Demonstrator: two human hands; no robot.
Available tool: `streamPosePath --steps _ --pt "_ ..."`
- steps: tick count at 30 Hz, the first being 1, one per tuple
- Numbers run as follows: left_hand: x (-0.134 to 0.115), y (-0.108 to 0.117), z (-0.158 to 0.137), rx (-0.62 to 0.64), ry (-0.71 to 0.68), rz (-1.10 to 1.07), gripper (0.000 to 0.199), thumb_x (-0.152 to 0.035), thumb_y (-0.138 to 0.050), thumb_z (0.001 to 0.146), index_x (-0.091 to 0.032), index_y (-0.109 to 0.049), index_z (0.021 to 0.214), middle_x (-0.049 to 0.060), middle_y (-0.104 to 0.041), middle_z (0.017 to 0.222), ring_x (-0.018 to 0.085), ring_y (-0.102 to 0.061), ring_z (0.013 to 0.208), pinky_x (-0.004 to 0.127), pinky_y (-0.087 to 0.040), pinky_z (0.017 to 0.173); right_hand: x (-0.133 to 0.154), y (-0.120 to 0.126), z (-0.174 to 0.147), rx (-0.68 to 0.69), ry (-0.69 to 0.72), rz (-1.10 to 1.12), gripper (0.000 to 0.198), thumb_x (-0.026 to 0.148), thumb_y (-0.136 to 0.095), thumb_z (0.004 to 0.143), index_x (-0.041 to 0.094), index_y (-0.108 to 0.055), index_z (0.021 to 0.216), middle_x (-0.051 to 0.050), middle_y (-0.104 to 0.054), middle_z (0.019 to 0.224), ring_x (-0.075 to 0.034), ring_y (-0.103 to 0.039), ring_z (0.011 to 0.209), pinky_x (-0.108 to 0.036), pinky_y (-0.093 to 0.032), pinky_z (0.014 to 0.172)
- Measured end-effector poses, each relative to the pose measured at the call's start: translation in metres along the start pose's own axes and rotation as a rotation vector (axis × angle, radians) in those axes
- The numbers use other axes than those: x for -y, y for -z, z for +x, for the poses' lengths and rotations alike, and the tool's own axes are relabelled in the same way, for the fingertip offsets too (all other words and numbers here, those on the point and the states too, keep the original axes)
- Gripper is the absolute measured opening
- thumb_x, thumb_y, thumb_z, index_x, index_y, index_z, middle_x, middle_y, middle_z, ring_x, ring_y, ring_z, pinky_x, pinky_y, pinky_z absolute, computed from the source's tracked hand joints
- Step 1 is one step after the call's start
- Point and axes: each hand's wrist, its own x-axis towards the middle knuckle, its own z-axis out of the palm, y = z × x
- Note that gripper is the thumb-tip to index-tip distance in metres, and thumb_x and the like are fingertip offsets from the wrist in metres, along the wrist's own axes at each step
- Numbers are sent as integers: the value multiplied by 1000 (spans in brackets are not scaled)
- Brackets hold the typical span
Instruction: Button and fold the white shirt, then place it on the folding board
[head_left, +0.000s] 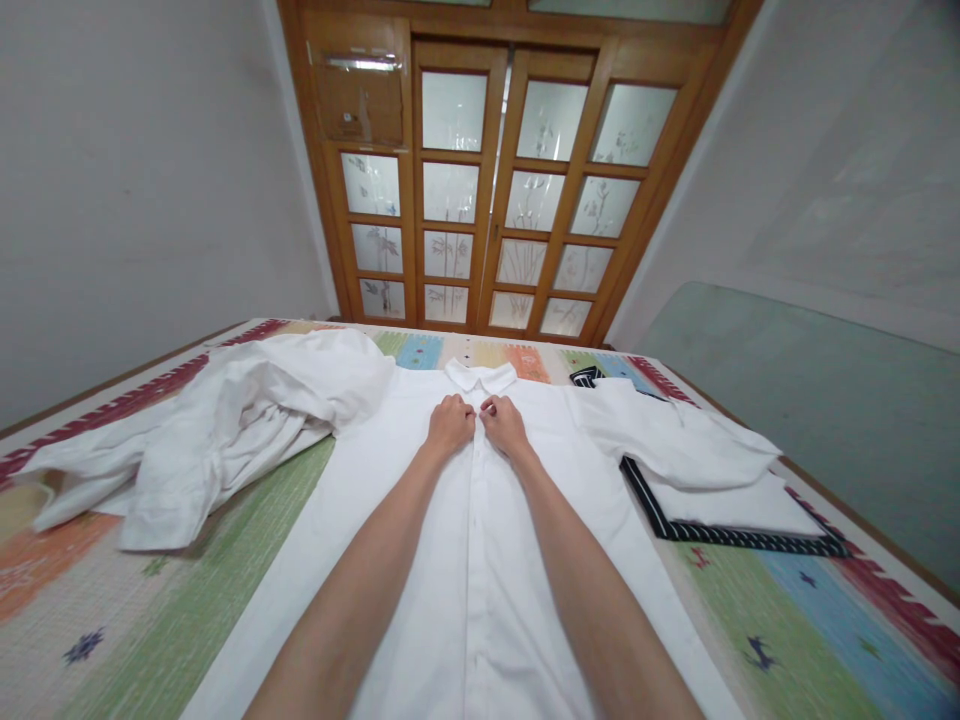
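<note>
A white button-up shirt (pixel 427 600) lies front side up, its collar (pixel 480 376) at the far end and its button strip running down the middle. Just below the collar, my left hand (pixel 452 424) pinches the strip from the left with curled fingers. My right hand (pixel 503 424) is closed on the strip's other side, thumb and forefinger together at the cloth. The two hands nearly meet. Any button between the fingertips is too small to make out. One sleeve (pixel 675 440) of the shirt stretches out to the right.
At left lies a crumpled white garment (pixel 247 410). Under the right sleeve is a folded white cloth (pixel 742 500) with dark striped edging (pixel 750 537). A patterned, colourful cloth (pixel 247 580) covers the table. Wooden glass-paned doors (pixel 487 190) stand beyond; a greenish panel (pixel 810 400) leans at right.
</note>
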Motion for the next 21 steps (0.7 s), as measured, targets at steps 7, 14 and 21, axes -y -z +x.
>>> streamPosePath --steps 7,14,21 --pt "-3 3 -5 -7 -43 47 29 -18 -47 90 -21 -76 86 12 -62 98 26 -54 105 37 -47 88 5 4 -1 3 -12 -54 19 15 -52 85 21 -69 92 -5 -59 89 -19 -57 90 -27 -41 86" --pt "-2 4 -6 -23 -40 34 30 -19 -46 89 -20 -75 86 12 -63 101 26 -55 105 37 -46 88 6 2 2 -5 -48 -94 18 18 -51 84 18 -69 85 -7 -60 89 -18 -56 88 -26 -40 83" --pt "3 2 -3 -48 63 -24 25 -28 -56 87 -20 -72 104 12 -67 116 28 -53 114 41 -39 99 5 4 -1 25 -10 -125 20 18 -54 85 14 -67 100 -10 -62 99 -20 -55 97 -29 -40 91"
